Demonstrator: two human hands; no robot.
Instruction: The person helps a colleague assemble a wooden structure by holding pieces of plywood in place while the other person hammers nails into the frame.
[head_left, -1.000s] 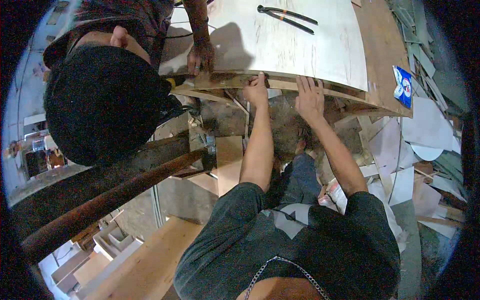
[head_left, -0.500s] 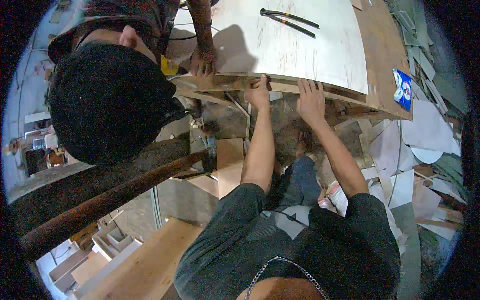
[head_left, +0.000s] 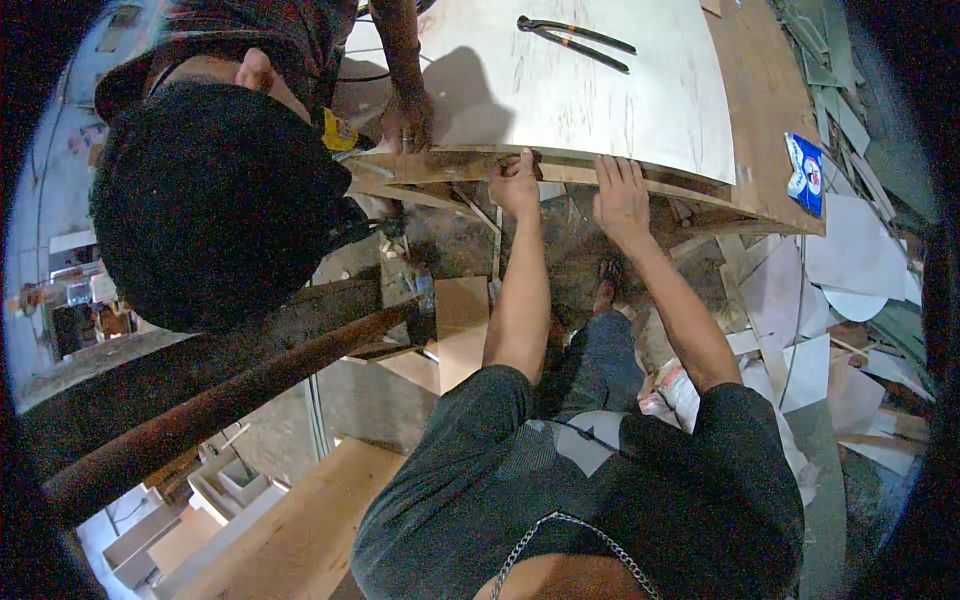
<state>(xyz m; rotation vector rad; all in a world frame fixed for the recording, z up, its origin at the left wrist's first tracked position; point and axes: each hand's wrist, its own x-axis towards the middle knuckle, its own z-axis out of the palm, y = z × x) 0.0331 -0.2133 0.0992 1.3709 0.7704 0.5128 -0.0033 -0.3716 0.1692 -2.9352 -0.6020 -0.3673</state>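
Observation:
A pale wooden panel (head_left: 600, 100) lies on a brown wooden board, its near edge in front of me. My left hand (head_left: 516, 186) is closed at that edge, thumb up and fingers curled around the wood; a small dark patch beside the fingertips is unclear. To its right, my right hand (head_left: 621, 205) rests with fingers stretched over the same edge. Pincers (head_left: 578, 44) with dark, orange-marked handles lie on the panel beyond my hands. On the left, another person's hand (head_left: 407, 125) presses on the panel beside a yellow tool (head_left: 340, 131), mostly hidden by that person's head.
The co-worker's dark cap (head_left: 220, 205) fills the left side. A rusty pipe (head_left: 230, 410) runs across below it. A blue and white packet (head_left: 804, 176) sits on the brown board (head_left: 770, 120). Offcuts (head_left: 850, 250) are heaped at right; a long plank (head_left: 290, 520) lies lower left.
Both of my hands stay in place at the panel's edge. The view has shifted very slightly, and the co-worker's yellow tool shows marginally differently.

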